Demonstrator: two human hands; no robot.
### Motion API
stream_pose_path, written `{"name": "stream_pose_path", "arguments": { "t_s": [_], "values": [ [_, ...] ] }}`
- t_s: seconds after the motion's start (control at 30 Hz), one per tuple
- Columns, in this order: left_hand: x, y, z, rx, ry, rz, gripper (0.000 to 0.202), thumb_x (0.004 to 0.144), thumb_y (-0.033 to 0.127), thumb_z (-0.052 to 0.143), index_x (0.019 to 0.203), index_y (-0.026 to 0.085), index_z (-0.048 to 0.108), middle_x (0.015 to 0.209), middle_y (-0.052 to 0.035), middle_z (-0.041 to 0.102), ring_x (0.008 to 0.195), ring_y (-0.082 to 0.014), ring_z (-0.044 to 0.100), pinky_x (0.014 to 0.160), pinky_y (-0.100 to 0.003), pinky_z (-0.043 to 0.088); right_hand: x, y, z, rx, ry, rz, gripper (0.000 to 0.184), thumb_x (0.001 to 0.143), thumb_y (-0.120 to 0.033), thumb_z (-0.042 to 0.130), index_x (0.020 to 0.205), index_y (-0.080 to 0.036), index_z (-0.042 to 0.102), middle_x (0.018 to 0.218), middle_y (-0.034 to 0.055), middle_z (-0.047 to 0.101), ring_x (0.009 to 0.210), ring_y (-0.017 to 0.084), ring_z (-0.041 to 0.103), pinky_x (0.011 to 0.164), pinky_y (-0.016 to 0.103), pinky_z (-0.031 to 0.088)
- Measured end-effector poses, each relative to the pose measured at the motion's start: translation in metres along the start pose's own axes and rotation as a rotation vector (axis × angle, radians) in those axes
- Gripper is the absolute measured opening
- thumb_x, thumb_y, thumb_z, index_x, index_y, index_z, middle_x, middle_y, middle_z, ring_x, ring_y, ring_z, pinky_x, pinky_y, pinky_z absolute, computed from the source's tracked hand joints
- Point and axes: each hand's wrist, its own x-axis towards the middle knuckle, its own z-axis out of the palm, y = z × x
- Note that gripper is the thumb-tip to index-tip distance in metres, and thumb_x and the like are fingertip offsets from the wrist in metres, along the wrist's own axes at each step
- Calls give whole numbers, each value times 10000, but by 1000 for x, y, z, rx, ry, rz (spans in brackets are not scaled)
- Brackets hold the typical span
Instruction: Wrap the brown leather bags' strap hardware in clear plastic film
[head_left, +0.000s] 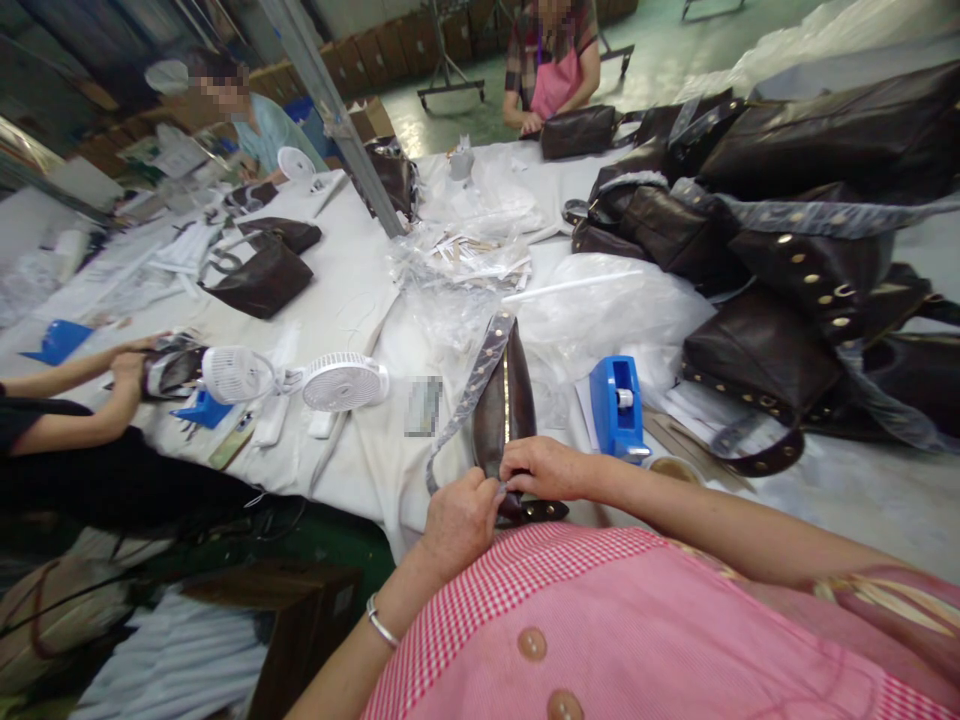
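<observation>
A dark brown leather handbag [487,420] lies on the table right in front of me, its gold zipper [508,385] running lengthwise along the top. Its strap [469,395], studded and wrapped in clear plastic, loops out to the left. My left hand [461,520] and my right hand [544,468] meet at the bag's near end. Both are closed in a pinch there, fingertips almost touching, on what looks like the strap end by the zipper. A short dark strap piece with gold eyelets [545,511] sticks out below my right hand.
A blue tape dispenser [619,405] stands to the right, near a big pile of brown handbags [757,350]. Small white fans [345,382] sit to the left beside a co-worker's hands [129,370]. Plastic wrapping [600,300] and paper scraps [480,255] lie behind. A metal post [337,120] rises beyond.
</observation>
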Motion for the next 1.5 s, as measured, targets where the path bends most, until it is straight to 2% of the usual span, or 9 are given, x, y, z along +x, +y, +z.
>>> {"name": "stream_pose_path", "arguments": {
  "t_s": [0.1,0.33,0.53,0.7,0.9,1.1,1.27,1.37,1.5],
  "values": [
    [1,1,2,37,2,3,374,992,360,309,930,196,640,864,-91,605,714,-194,552,601,-315,366,1,1,-5,-22,-3,-27,184,837,-198,668,1009,-146,708,870,45,651,809,160,602,734,254,456],
    [0,1,5,126,33,26,363,993,354,332,886,189,638,825,-101,605,682,-199,559,560,-320,332,5,10,0,-37,-44,-139,98,871,-216,658,875,-176,748,772,9,625,713,115,589,644,207,421],
    [2,-7,1,159,13,57,302,969,311,395,846,179,637,825,-101,599,688,-203,566,565,-314,342,4,1,8,-409,20,-224,289,916,-296,557,673,-170,650,695,19,581,656,139,523,561,255,340],
    [9,-17,5,-33,-36,58,234,949,200,390,880,165,611,882,-98,594,723,-190,572,634,-313,411,3,-14,14,-547,52,-170,276,916,-276,520,690,-159,624,718,40,589,654,147,499,591,270,350],
    [8,-41,10,-303,-44,140,218,947,284,433,885,169,608,865,-81,617,832,-214,575,761,-326,436,4,-26,28,-467,161,20,294,945,-296,508,714,-157,627,736,34,594,673,137,529,600,254,359],
    [4,-58,5,-403,-21,152,311,961,326,401,854,180,654,833,-70,646,816,-200,579,767,-313,425,8,-37,32,-300,175,227,207,945,-222,520,839,-161,687,833,37,635,768,138,583,682,236,422],
    [6,-64,0,-389,-25,189,275,943,276,421,830,199,658,817,-67,646,806,-195,592,753,-309,441,14,-49,23,-153,168,186,242,920,-261,590,1128,-176,680,962,59,639,881,159,606,785,260,467],
    [7,-69,-1,-335,-31,237,257,936,245,421,839,195,654,839,-74,646,816,-197,603,760,-310,450,21,-52,26,-162,124,176,173,920,-241,591,1005,-172,724,863,41,631,812,150,601,742,249,464],
    [5,-74,-5,-281,-50,266,243,942,245,415,881,184,642,868,-84,642,853,-211,614,780,-323,457,28,-47,34,-163,139,131,220,941,-192,540,842,-157,733,766,25,615,749,131,593,706,227,453]
  ]
}}
